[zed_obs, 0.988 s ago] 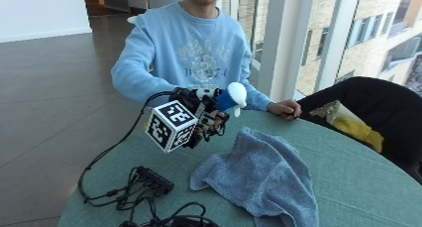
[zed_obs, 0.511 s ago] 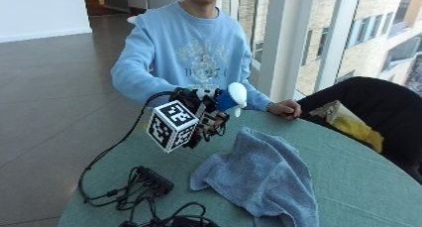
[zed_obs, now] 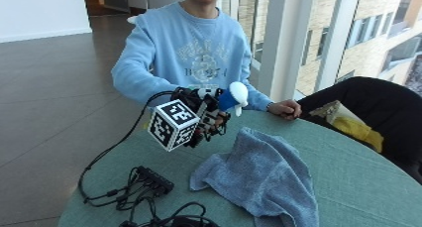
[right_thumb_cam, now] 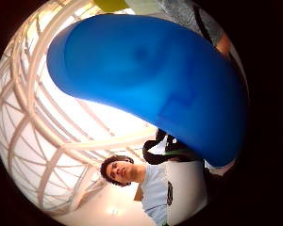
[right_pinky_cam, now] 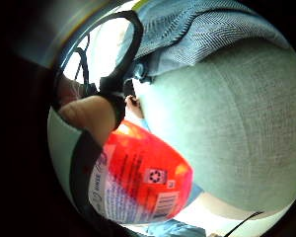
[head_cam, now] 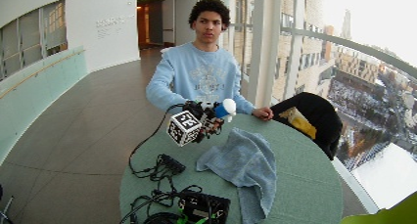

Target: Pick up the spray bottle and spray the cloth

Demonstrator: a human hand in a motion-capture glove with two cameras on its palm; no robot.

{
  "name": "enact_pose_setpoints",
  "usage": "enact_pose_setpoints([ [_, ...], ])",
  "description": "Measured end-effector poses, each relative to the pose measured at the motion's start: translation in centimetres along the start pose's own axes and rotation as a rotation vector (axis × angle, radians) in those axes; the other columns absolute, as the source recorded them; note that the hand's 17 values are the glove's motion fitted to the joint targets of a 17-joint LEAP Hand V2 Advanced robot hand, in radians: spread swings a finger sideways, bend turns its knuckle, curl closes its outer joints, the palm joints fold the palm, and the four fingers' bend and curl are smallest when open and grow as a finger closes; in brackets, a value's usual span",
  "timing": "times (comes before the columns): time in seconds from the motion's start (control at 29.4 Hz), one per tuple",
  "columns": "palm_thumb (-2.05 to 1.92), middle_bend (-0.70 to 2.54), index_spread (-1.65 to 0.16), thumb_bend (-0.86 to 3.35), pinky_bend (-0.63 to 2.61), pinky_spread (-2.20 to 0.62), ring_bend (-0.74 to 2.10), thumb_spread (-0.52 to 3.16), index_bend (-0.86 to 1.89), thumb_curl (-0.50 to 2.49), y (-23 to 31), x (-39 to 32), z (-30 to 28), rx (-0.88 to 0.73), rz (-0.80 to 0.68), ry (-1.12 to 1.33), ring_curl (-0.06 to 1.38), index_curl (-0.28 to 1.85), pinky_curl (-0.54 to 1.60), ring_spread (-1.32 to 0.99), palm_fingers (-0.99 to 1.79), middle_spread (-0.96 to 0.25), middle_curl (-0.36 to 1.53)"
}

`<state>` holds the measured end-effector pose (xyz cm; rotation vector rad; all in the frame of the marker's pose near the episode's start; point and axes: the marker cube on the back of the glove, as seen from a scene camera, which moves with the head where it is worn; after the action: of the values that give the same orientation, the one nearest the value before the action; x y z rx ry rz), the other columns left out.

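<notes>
Spray bottle (zed_obs: 232,97) gripped in gloved right hand (zed_obs: 204,119), held above table (zed_obs: 356,162) near its edge, beside crumpled blue cloth (zed_obs: 260,175).

The person's black-gloved right hand (zed_obs: 210,115) is raised above the table in front of the chest, its forearm reaching forward from a bent elbow, fingers curled round what it holds. A bare fingertip (right_pinky_cam: 91,116) shows in the little-finger palm view. The bare left hand (zed_obs: 286,108) rests on the table edge, loosely fisted.
</notes>
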<state>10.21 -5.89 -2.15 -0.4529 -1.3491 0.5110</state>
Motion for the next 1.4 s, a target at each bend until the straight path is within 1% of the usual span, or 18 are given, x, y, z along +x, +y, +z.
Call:
enact_pose_setpoints([
  [0.14, 0.81, 0.44, -0.17, -0.02, 0.17, 0.21, 0.57, 0.98, 0.14, 0.52, 0.3, -1.1, 0.9, 0.015, -0.083, 0.023, 0.42, 0.38, 0.29, -0.04, 1.12, -0.07, 0.49],
  [0.27, 0.81, 0.44, -0.17, -0.02, 0.17, 0.2, 0.57, 0.98, 0.14, 0.52, 0.5, -3.1, 2.7, 0.013, -0.218, 0.031, 0.42, 0.38, 0.29, -0.04, 1.13, -0.07, 0.49],
  [0.48, 0.81, 0.44, -0.17, -0.03, 0.17, 0.2, 0.57, 0.98, 0.14, 0.52, -0.2, -6.7, 7.8, -0.029, -0.481, 0.069, 0.42, 0.38, 0.29, -0.04, 1.13, -0.07, 0.49],
  [0.61, 0.8, 0.44, -0.17, -0.02, 0.16, 0.19, 0.57, 0.98, 0.14, 0.52, -1.6, -8.2, 11.9, -0.087, -0.607, 0.135, 0.42, 0.38, 0.29, -0.04, 1.12, -0.07, 0.49],
  [0.78, 0.8, 0.45, -0.18, -0.03, 0.15, 0.19, 0.57, 0.97, 0.15, 0.52, -4.2, -9.5, 18.0, -0.167, -0.669, 0.076, 0.42, 0.39, 0.28, -0.05, 1.12, -0.07, 0.49],
  [1.02, 0.79, 0.46, -0.19, -0.03, 0.15, 0.17, 0.56, 0.97, 0.15, 0.51, -9.1, -9.6, 25.7, -0.155, -0.769, 0.075, 0.42, 0.39, 0.27, -0.05, 1.12, -0.07, 0.49],
  [1.26, 0.79, 0.45, -0.2, -0.02, 0.15, 0.17, 0.56, 0.97, 0.16, 0.51, -12.2, -8.4, 30.0, -0.152, -0.813, 0.105, 0.42, 0.4, 0.27, -0.06, 1.11, -0.08, 0.49],
  [1.4, 0.8, 0.45, -0.2, -0.02, 0.14, 0.16, 0.55, 0.97, 0.16, 0.51, -13.1, -7.7, 31.2, -0.158, -0.811, 0.116, 0.42, 0.4, 0.26, -0.06, 1.11, -0.08, 0.49],
])
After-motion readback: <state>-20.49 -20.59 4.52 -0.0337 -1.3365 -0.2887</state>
